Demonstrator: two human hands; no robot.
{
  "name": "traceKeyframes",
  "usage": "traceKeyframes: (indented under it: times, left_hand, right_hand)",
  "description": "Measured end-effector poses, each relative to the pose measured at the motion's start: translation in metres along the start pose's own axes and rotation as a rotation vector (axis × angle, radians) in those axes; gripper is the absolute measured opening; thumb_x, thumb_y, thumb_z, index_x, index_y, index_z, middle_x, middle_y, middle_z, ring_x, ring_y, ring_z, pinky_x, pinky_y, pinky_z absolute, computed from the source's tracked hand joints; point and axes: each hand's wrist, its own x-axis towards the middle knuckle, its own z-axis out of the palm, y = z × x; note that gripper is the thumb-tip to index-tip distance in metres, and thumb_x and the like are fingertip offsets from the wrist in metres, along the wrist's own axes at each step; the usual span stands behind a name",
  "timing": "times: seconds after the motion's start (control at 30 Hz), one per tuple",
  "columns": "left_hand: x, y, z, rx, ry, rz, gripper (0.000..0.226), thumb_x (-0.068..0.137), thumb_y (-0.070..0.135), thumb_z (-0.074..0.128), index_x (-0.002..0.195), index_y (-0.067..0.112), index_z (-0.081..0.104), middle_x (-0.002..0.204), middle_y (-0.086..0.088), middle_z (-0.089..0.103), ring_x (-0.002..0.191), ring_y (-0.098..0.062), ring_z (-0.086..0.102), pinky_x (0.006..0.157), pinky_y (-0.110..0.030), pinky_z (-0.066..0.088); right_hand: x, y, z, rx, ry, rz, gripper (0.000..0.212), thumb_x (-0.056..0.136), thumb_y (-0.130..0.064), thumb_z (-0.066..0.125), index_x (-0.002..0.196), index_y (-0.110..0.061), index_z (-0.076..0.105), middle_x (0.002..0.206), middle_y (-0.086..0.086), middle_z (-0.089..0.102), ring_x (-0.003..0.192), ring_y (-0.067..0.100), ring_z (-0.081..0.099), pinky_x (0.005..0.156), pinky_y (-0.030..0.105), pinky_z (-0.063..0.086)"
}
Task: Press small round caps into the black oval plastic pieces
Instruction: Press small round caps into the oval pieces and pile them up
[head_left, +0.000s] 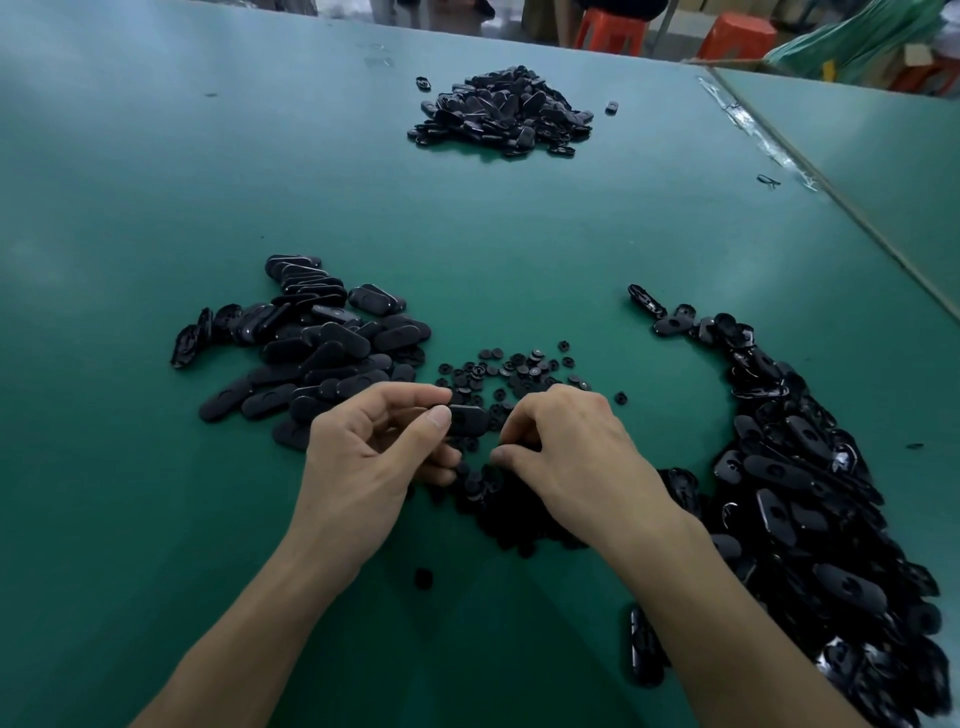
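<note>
Over the loose caps (519, 366), centre of the green table (467, 234): left hand (363, 457) pinches one oval piece (467, 420) thumb-to-fingers. Right hand (576, 452) is curled into the caps; can't tell if it holds one. Risk: cap seats cocked, or the piece slips from that end-pinch. No bins; parts lie in open heaps (311, 343).

You face a green surface (156, 208), matte and scuffed. A second green surface (883, 156) butts against it on your right; crumpled clear tape (748, 122) runs along the seam. Beyond the far edge stand two orange stools (613, 31) (737, 36), with green plastic sheeting (857, 36) bunched just right of them.
</note>
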Motion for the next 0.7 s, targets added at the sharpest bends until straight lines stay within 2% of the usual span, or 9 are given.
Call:
traceKeyframes:
  times: [0.07,0.17,0.3,0.43,0.53,0.6,0.7]
  left_hand:
    - [0.000,0.000,0.000,0.000,-0.002,-0.002,0.009,0.086,0.016,0.070,0.093,0.016,0.075,0.075,-0.009,0.072,0.063,-0.021,0.071,0.058,-0.025,0.058]
    - [-0.001,0.002,0.001,-0.004,0.001,-0.006,0.014,0.082,0.022,0.070,0.094,0.015,0.075,0.075,-0.009,0.072,0.064,-0.021,0.071,0.058,-0.025,0.058]
    - [0.000,0.001,0.001,0.002,0.012,-0.008,0.011,0.085,0.018,0.070,0.094,0.013,0.074,0.075,-0.009,0.072,0.064,-0.021,0.071,0.057,-0.026,0.058]
    - [0.000,0.001,0.000,0.018,0.024,-0.002,0.008,0.090,0.010,0.069,0.094,0.014,0.074,0.077,-0.008,0.073,0.065,-0.021,0.072,0.058,-0.025,0.058]
    - [0.000,0.000,0.001,0.024,0.032,0.003,0.010,0.091,0.008,0.068,0.093,0.014,0.075,0.079,-0.008,0.074,0.068,-0.022,0.073,0.059,-0.026,0.059]
    - [0.000,0.000,0.001,0.019,0.036,0.005,0.013,0.090,0.006,0.068,0.090,0.016,0.076,0.081,-0.008,0.075,0.071,-0.023,0.074,0.060,-0.027,0.059]
    - [0.000,-0.002,0.000,0.014,0.037,-0.002,0.019,0.089,0.003,0.069,0.087,0.019,0.078,0.082,-0.009,0.076,0.072,-0.023,0.075,0.062,-0.025,0.059]
  right_hand:
    - [-0.001,0.000,0.001,0.006,0.021,0.006,0.012,0.091,-0.033,0.071,0.089,-0.022,0.074,0.088,-0.010,0.056,0.083,0.009,0.053,0.079,0.028,0.048]
    - [-0.002,-0.001,0.003,-0.031,0.018,-0.011,0.013,0.097,-0.032,0.064,0.094,-0.021,0.070,0.095,-0.006,0.053,0.089,0.012,0.049,0.080,0.026,0.041]
    - [-0.003,-0.001,0.002,-0.087,0.003,-0.041,0.018,0.104,-0.028,0.050,0.102,-0.018,0.064,0.102,-0.002,0.051,0.098,0.018,0.051,0.087,0.032,0.047]
    - [-0.005,-0.004,-0.005,-0.010,0.063,-0.061,0.015,0.106,-0.024,0.042,0.097,-0.019,0.054,0.096,-0.004,0.051,0.088,0.016,0.050,0.079,0.034,0.045]
    - [-0.007,-0.006,-0.010,0.140,0.080,-0.069,0.016,0.105,-0.023,0.041,0.090,-0.023,0.047,0.084,-0.006,0.057,0.073,0.013,0.055,0.066,0.037,0.049]
    - [-0.008,-0.007,-0.012,0.216,0.086,-0.069,0.013,0.104,-0.023,0.043,0.092,-0.026,0.049,0.083,-0.007,0.061,0.072,0.007,0.059,0.061,0.033,0.052]
    - [-0.009,-0.006,-0.010,0.254,0.062,-0.058,0.014,0.101,-0.020,0.051,0.102,-0.030,0.061,0.085,-0.012,0.064,0.075,0.001,0.057,0.062,0.018,0.049]
